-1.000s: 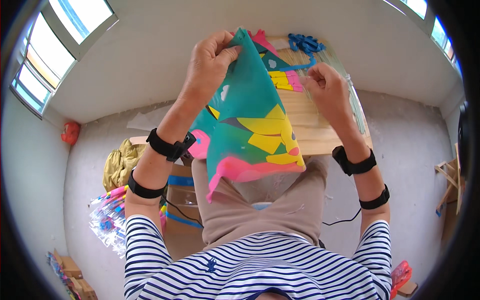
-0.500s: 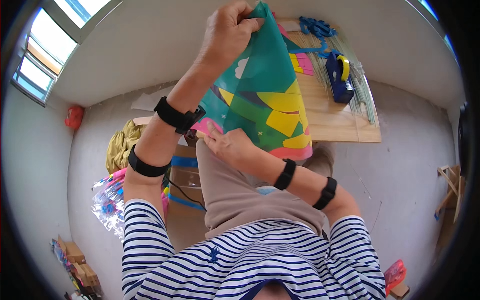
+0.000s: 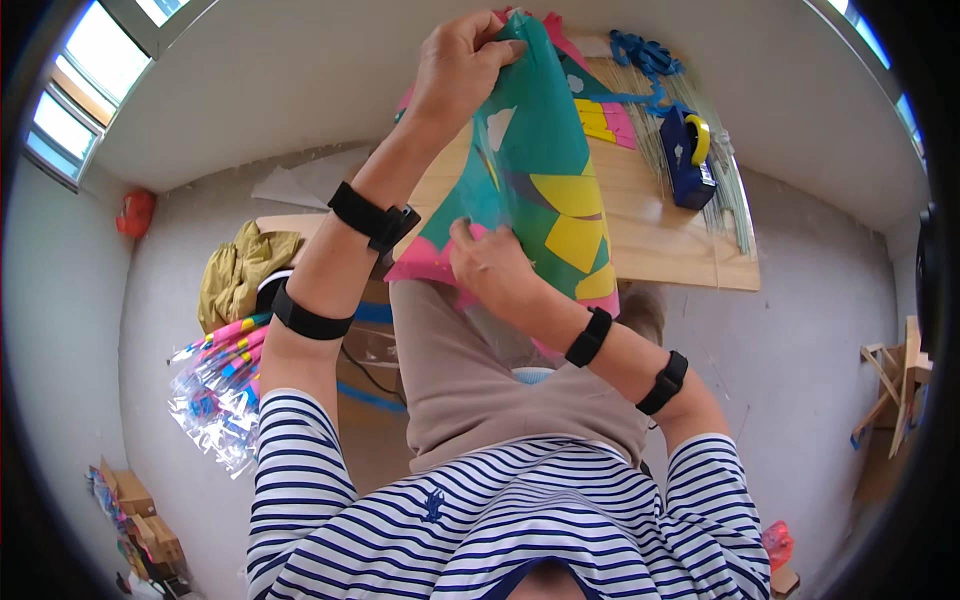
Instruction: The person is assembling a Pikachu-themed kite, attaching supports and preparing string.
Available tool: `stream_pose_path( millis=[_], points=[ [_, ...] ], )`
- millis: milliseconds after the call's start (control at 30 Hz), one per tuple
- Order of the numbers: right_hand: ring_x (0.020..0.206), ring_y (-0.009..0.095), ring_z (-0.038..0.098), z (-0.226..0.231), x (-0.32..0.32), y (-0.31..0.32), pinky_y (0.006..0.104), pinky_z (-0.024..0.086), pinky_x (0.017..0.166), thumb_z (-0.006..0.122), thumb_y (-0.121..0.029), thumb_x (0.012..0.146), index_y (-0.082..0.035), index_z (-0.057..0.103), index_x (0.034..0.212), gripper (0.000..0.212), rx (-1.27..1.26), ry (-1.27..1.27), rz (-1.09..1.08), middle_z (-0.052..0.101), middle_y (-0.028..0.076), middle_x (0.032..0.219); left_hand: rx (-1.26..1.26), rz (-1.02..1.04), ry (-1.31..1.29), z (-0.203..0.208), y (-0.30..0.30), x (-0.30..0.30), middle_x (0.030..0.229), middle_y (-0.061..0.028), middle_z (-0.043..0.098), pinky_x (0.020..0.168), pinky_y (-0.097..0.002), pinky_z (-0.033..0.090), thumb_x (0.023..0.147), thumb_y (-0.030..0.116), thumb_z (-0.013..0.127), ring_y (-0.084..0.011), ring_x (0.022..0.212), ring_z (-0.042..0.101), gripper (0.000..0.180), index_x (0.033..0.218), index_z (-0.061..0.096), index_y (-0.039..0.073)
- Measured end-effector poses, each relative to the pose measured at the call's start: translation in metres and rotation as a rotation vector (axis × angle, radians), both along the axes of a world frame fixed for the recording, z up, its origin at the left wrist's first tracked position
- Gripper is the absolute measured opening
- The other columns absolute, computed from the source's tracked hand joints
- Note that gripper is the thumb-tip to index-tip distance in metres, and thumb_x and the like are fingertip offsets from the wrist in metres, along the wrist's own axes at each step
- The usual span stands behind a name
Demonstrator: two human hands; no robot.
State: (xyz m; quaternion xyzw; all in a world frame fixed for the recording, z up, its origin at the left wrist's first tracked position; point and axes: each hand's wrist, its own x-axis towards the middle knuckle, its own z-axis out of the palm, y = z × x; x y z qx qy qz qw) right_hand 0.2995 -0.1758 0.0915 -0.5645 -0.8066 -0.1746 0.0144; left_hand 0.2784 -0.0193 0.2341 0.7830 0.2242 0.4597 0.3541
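A thin printed sheet in green, yellow and pink hangs between my hands, folded into a narrow peak at the top. My left hand is raised high and pinches that peak between thumb and fingers. Lower down, my right hand is closed with bent fingers at the sheet's folded middle, beside its pink lower edge; its fingertips are partly hidden. The lower part of the sheet lies over my thighs and the table's front edge.
On the wooden table are a blue tape dispenser with yellow tape, thin sticks, a blue ribbon bundle and another printed piece. To the left lie an olive cloth and clear-wrapped colourful packages. Cardboard boxes stand lower left.
My right hand has moved up and right from the sheet's lower left edge toward its middle. The sheet's left side has spread out, and its folds have shifted. My left hand keeps its pinch.
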Motion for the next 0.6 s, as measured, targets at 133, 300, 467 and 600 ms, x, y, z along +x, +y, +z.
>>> stream_pose_path(
  millis=[133, 300, 467, 600],
  points=[
    [0.079, 0.025, 0.071, -0.03, 0.008, 0.027, 0.0373, 0.05, 0.067, 0.067, -0.006, 0.076, -0.006, 0.07, 0.098, 0.022, -0.11, -0.151, -0.047, 0.059, 0.017, 0.121, 0.033, 0.038, 0.069, -0.001, 0.004, 0.001, 0.076, 0.0006, 0.064, 0.064, -0.0231, 0.046, 0.086, 0.01, 0.071, -0.0051, 0.07, 0.055, 0.008, 0.087, 0.068, 0.002],
    [0.086, 0.032, 0.069, -0.071, 0.042, 0.05, 0.0423, 0.049, 0.074, 0.067, -0.002, 0.075, -0.004, 0.066, 0.105, 0.03, -0.282, 0.069, -0.078, 0.057, 0.018, 0.12, 0.182, 0.122, 0.063, -0.005, 0.001, 0.008, 0.073, -0.0176, 0.058, 0.064, -0.0414, 0.046, 0.08, 0.003, 0.065, -0.0291, 0.071, 0.059, 0.01, 0.078, 0.056, -0.001],
    [0.097, 0.033, 0.065, -0.1, 0.036, 0.049, 0.0451, 0.047, 0.082, 0.073, -0.003, 0.071, -0.007, 0.06, 0.111, 0.042, -0.326, 0.251, 0.038, 0.057, 0.018, 0.115, 0.171, 0.117, -0.023, -0.032, 0.018, 0.02, 0.075, -0.0196, 0.059, 0.066, -0.0412, 0.048, 0.078, 0.002, 0.065, -0.0332, 0.072, 0.06, 0.011, 0.079, 0.054, -0.002],
    [0.094, 0.034, 0.065, -0.107, 0.027, 0.047, 0.0444, 0.048, 0.08, 0.075, -0.003, 0.069, -0.009, 0.056, 0.111, 0.046, -0.215, 0.328, 0.045, 0.057, 0.016, 0.109, 0.161, 0.109, -0.05, -0.049, 0.03, 0.026, 0.075, -0.0192, 0.058, 0.066, -0.0404, 0.048, 0.078, 0.001, 0.065, -0.033, 0.072, 0.059, 0.012, 0.078, 0.053, -0.002]
  ],
)
